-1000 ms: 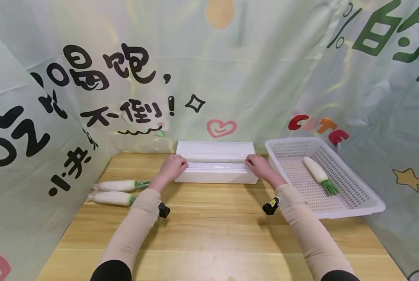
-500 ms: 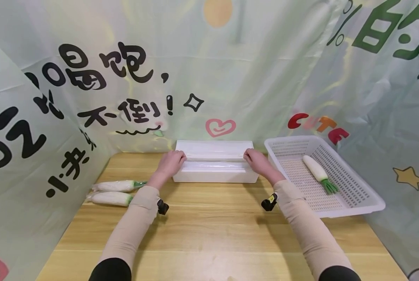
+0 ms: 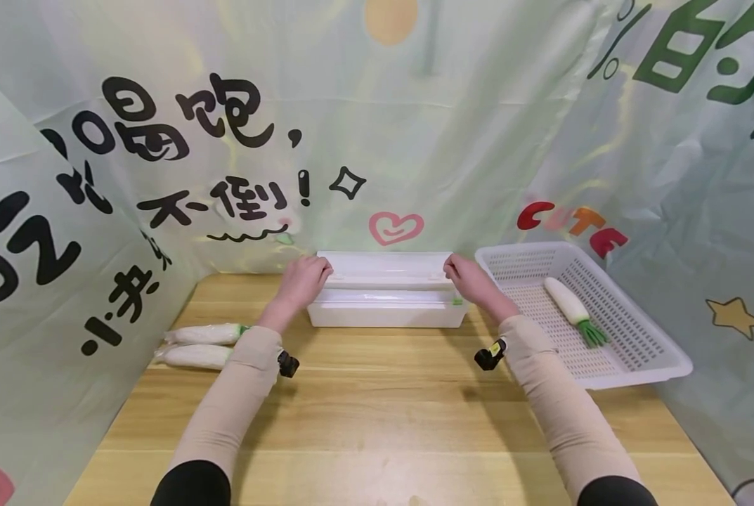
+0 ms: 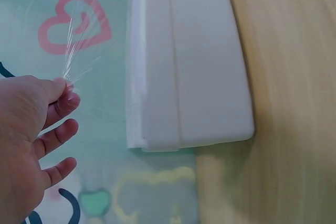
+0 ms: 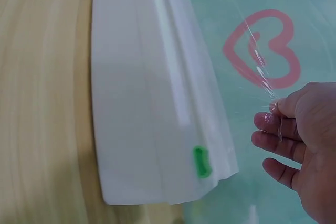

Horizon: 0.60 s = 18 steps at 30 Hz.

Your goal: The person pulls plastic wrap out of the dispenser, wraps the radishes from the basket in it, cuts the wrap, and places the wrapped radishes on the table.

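A long white cling film dispenser point(image 3: 386, 318) stands at the back of the table with its lid point(image 3: 383, 263) raised. My left hand point(image 3: 302, 282) is above its left end, and thumb and forefinger pinch a gathered corner of clear cling film point(image 4: 72, 59). At the other end my right hand point(image 3: 473, 282) pinches the film's opposite corner between thumb and fingertips. The remaining fingers of both hands are loosely bent. Thin and see-through, the film stretches between the hands, its middle hard to make out. A green slider point(image 5: 201, 162) shows near the dispenser's right end.
A white perforated basket point(image 3: 642, 320) at the right holds a white radish point(image 3: 566, 301) with green stems. Two radishes in clear wrap, an upper one point(image 3: 202, 334) and a lower one point(image 3: 193, 356), lie by my left forearm. A printed cloth point(image 3: 465, 161) hangs close behind the dispenser.
Both hands have risen a little from the dispenser's front edge toward its raised lid, and spread slightly apart. The green slider at the right end has come into sight.
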### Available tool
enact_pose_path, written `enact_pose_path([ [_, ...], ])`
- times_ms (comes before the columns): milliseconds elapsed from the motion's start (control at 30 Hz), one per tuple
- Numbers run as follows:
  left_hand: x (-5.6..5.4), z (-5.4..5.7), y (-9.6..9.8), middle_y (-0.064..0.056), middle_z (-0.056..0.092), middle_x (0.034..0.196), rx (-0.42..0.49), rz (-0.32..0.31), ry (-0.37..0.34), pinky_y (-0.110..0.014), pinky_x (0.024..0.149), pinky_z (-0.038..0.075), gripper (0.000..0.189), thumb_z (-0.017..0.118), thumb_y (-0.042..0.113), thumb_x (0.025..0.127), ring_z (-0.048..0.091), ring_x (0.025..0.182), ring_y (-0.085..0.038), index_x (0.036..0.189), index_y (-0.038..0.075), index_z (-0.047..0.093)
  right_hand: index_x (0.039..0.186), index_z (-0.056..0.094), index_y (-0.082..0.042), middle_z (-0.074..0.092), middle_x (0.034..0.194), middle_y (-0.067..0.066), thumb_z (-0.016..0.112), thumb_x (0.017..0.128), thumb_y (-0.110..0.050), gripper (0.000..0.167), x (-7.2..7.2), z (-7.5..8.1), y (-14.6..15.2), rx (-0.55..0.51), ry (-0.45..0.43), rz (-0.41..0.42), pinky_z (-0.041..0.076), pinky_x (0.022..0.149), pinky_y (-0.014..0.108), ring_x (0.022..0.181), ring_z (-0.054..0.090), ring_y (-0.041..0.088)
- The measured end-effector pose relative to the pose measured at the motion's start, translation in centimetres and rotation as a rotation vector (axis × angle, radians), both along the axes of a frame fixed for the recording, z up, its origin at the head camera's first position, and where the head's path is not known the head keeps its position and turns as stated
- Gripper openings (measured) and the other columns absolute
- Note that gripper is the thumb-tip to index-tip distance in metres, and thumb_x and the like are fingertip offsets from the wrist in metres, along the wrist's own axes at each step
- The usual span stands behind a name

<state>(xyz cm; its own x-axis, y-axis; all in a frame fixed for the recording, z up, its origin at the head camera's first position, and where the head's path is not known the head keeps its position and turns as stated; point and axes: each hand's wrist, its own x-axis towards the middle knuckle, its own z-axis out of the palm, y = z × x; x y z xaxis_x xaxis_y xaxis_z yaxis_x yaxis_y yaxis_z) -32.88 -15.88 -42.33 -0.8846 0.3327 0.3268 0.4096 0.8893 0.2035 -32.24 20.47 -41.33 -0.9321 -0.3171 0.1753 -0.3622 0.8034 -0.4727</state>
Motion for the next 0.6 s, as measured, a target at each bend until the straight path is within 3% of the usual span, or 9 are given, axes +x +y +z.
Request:
enact_pose_path([
  [167, -0.1, 1.1, -0.1, -0.005, 0.072, 0.104, -0.011, 0.013, -0.006, -0.049, 0.091, 0.047, 0.021, 0.051, 0.026, 0.101, 0.062, 0.102, -0.029, 0.104, 0.012, 0.067, 0.106, 0.053, 0.002, 0.064, 0.103, 0.021, 0.038, 0.105, -0.014, 0.022, -0.2, 1.0, 0.0, -0.007, -0.008, -0.017, 0.051, 0.086, 0.046, 0.097, 0.062, 0.034],
  [400, -0.3, 2.7, -0.1, -0.007, 0.072, 0.105, -0.033, 0.010, 0.037, -0.050, 0.092, 0.047, 0.022, 0.050, 0.026, 0.101, 0.062, 0.102, -0.031, 0.104, 0.012, 0.066, 0.109, 0.053, 0.003, 0.064, 0.103, 0.022, 0.035, 0.105, -0.015, 0.025, -0.2, 2.7, -0.1, -0.011, -0.006, -0.036, 0.051, 0.084, 0.046, 0.094, 0.061, 0.033],
  [600, -0.1, 4.6, 0.1, -0.006, 0.071, 0.109, -0.030, 0.010, 0.029, -0.051, 0.093, 0.046, 0.025, 0.047, 0.029, 0.102, 0.059, 0.106, -0.029, 0.107, 0.012, 0.065, 0.110, 0.053, 0.003, 0.063, 0.102, 0.022, 0.037, 0.105, -0.016, 0.025, -0.3, 4.4, -0.1, 0.003, 0.028, -0.058, 0.050, 0.086, 0.048, 0.095, 0.061, 0.034],
])
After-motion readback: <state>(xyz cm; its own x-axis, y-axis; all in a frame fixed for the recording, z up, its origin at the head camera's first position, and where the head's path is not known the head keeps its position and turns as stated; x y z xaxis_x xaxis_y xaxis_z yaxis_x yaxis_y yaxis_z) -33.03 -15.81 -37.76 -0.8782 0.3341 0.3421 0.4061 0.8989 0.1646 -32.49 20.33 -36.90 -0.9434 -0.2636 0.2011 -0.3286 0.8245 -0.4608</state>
